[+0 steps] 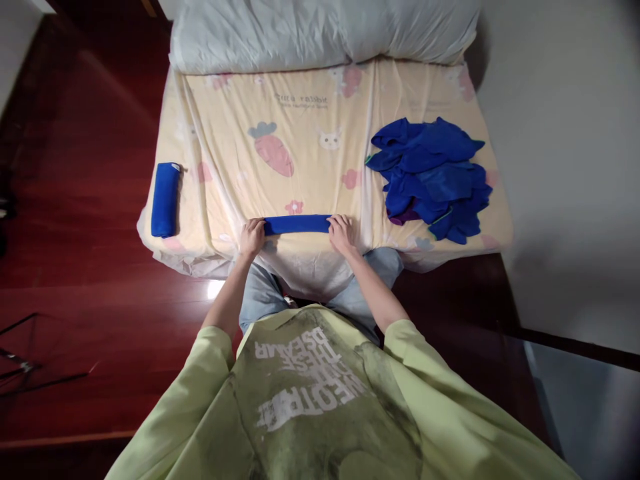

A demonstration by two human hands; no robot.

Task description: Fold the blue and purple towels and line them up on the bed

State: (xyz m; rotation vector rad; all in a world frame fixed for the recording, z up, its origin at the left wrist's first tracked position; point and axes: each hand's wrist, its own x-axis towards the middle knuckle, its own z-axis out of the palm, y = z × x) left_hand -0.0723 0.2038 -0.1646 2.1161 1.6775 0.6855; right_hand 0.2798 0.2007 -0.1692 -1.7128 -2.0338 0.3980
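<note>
A blue towel, folded into a long narrow strip, lies across the bed near its front edge. My left hand grips its left end, fingers closed over the cloth. At the other end my right hand pinches the strip in the same way. Off to the left, a folded or rolled blue towel with a small white tag rests on the sheet. A loose heap of crumpled blue cloths sits to the right, with a bit of purple cloth showing underneath.
The bed has a pale yellow sheet with carrot prints and some wrinkles. A rolled grey-white quilt spans its far end. A white wall stands on the right. Dark red floor and thin black stand legs are at left.
</note>
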